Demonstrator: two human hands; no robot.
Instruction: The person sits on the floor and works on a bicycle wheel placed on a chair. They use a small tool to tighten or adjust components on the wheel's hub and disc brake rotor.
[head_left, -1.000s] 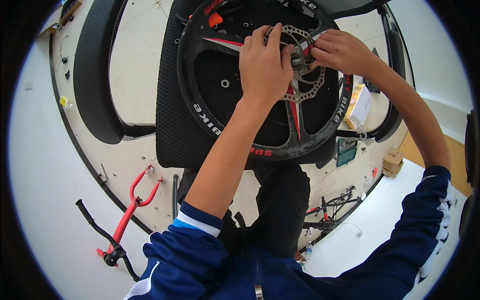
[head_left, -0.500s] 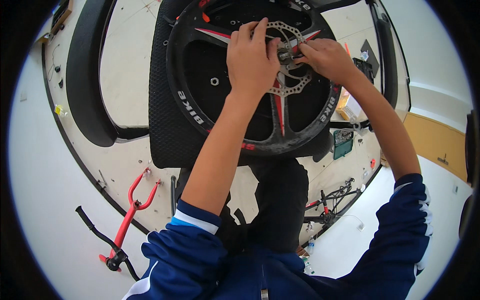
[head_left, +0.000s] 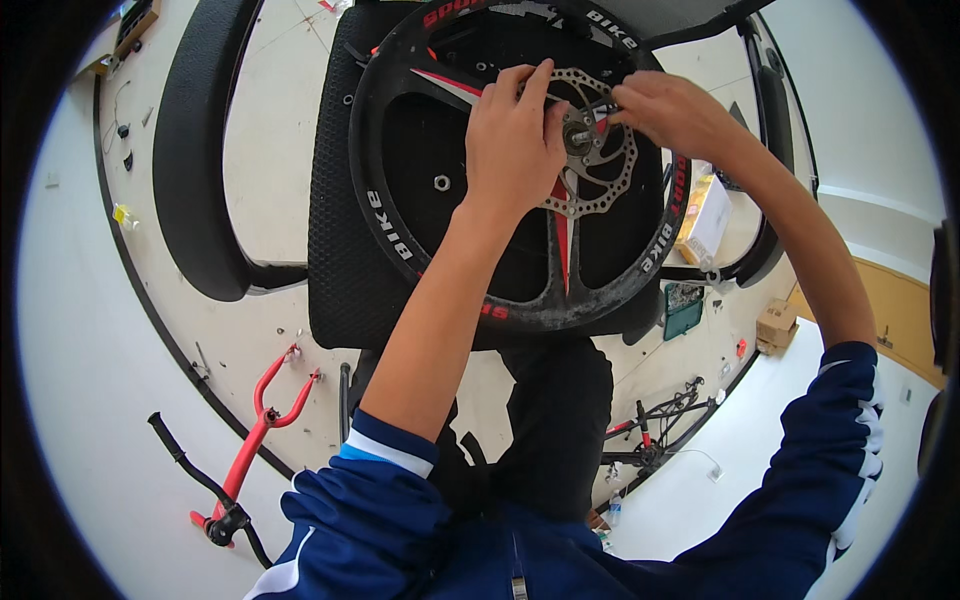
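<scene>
A black spoked bicycle wheel with red and white accents lies flat on a black chair seat. A drilled silver brake disc sits around its hub, with the axle pointing up. My left hand rests on the disc's left side, its thumb beside the hub and its fingers bent over the disc. To the right of the hub, my right hand pinches a thin dark tool against the disc; most of the tool is hidden by the fingers. A loose nut lies between the spokes.
Black armrests flank the seat. On the floor are a red fork with handlebar, a dark bicycle frame, a green case of small parts, a yellow and white box and a cardboard box.
My right hand has moved up and to the right, away from the hub centre, exposing the axle and a thin dark tool. My left hand stays on the disc. The view has shifted slightly.
</scene>
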